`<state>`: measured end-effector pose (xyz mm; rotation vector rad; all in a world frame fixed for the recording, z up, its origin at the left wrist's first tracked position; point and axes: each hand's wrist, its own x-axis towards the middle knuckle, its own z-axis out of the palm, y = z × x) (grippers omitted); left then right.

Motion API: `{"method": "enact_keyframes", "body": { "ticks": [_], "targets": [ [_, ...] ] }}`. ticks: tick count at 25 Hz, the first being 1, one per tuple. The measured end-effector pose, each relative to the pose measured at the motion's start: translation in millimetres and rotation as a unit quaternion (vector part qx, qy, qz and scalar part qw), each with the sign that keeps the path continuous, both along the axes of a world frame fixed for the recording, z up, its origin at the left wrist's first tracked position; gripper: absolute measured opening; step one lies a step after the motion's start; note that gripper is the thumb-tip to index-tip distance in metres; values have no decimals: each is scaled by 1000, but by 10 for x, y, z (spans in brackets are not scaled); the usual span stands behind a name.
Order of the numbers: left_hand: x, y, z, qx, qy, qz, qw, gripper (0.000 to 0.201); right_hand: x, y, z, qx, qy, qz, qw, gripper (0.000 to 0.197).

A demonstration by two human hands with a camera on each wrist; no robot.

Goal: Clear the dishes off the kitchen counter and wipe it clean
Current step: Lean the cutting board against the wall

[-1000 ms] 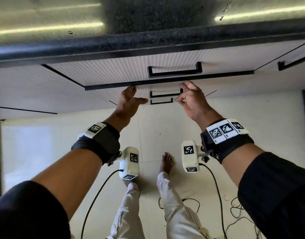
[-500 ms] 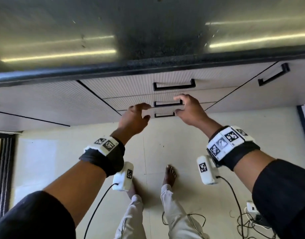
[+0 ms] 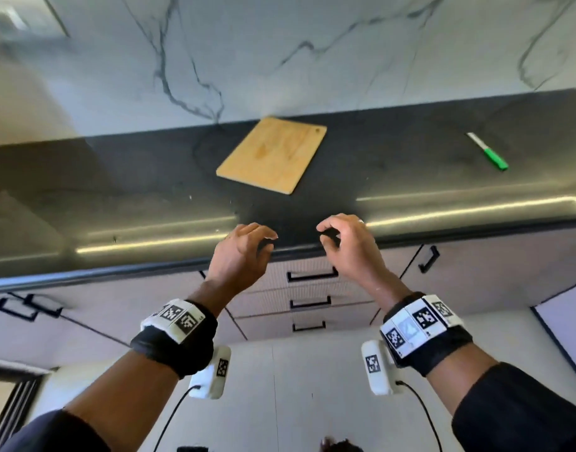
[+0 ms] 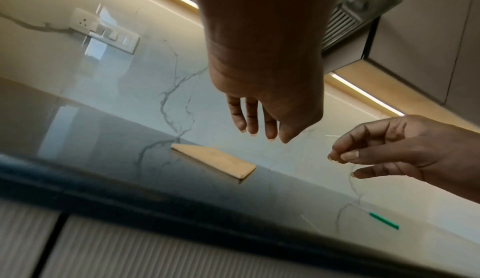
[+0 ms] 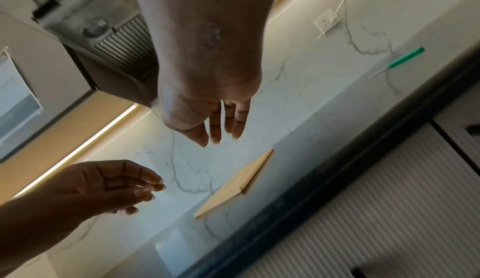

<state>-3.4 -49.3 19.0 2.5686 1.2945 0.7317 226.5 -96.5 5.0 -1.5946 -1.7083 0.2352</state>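
Note:
A wooden cutting board [image 3: 272, 154] lies flat on the dark counter [image 3: 117, 177], near the back wall. A green-handled knife [image 3: 487, 151] lies on the counter, far to the right. My left hand [image 3: 264, 241] and right hand [image 3: 327, 234] hover side by side over the counter's front edge, short of the board. Both have loosely curled fingers and hold nothing. The left wrist view shows the left hand [image 4: 259, 126] hanging relaxed above the board [image 4: 213, 162], with the knife [image 4: 384, 220] to the right. In the right wrist view, the right hand [image 5: 218, 126] is above the board [image 5: 233, 183].
A white marble backsplash [image 3: 280, 44] rises behind the counter. Drawers with black handles [image 3: 311, 275] sit below its front edge. A switch plate [image 4: 103, 31], a range hood [image 5: 111, 41] and a wall socket with a cable [image 5: 327, 22] are on the wall.
Both hands have risen from in front of the drawers to the counter's front edge, and their fingers have curled. The view has lifted, bringing the counter top, board and knife into sight.

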Motion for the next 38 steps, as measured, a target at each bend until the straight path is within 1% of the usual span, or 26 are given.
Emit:
{"method": "enact_keyframes", "body": {
  "ticks": [3,6,8,10,12,14,16,17,18,19,20,21,22,23,25,27,29,30,31,32,34,35,36,38],
  "targets": [
    [207,180,332,-3,-12,8,1000,17,177,126,330,20,1,-7,1000,15],
    [360,432,504,-40,-16,42,998,19,361,313,478,-4,-7,-22,1000,12],
    [373,638,525,-93,-19,76,993,20,430,518,523,-43,8,-22,999,9],
    [312,950,459,-178,-38,120,976,23,451,818,575,-97,25,-25,995,9],
    [210,1331,314,-251,-71,162,952,25,426,1187,607,-152,7,-22,988,15],
    [126,1715,148,-309,-92,194,927,26,406,1622,574,-203,-9,-2,979,25],
    [102,2065,-8,-371,-138,230,889,31,417,2119,490,-242,-35,11,969,33],
    [113,2213,-69,-403,-184,249,861,32,443,2374,438,-257,-45,10,965,37],
    [120,2378,-137,-436,-241,264,826,33,460,2658,391,-270,-51,4,961,41],
    [134,2523,-213,-463,-300,275,788,39,478,2940,345,-286,-65,-2,956,45],
    [155,2631,-288,-480,-352,285,752,48,500,3208,286,-304,-84,-5,949,51],
    [184,2716,-349,-484,-387,296,727,55,529,3478,234,-323,-111,-8,940,59],
    [211,2768,-392,-481,-407,305,714,53,576,3740,188,-334,-138,-12,932,68],
    [242,2781,-419,-476,-422,309,707,47,625,3987,155,-338,-161,-21,927,78],
    [293,2690,-371,-467,-448,293,704,35,754,4327,119,-339,-183,-40,922,99],
    [327,2698,-346,-466,-473,275,695,35,874,4641,15,-369,-198,-60,906,122],
    [312,2764,-313,-462,-497,269,683,36,909,4805,-91,-421,-184,-48,887,145],
    [305,2808,-311,-460,-501,273,680,36,908,4839,-144,-429,-174,-38,886,154],
    [308,2849,-323,-456,-505,280,677,37,903,4844,-180,-421,-169,-42,890,158],
    [322,2887,-314,-450,-508,290,675,37,923,4820,-199,-409,-163,-59,896,155],
    [373,2984,-333,-438,-512,313,670,36,987,4730,-160,-412,-119,-119,896,142],
    [416,3027,-321,-439,-514,321,663,34,1047,4668,-129,-423,-78,-149,890,136],
    [442,3074,-313,-441,-520,328,654,33,1111,4613,-110,-434,-18,-172,884,133],
    [547,3196,-286,-445,-524,339,642,34,1274,4539,-113,-417,100,-203,881,129]
  ]
}}
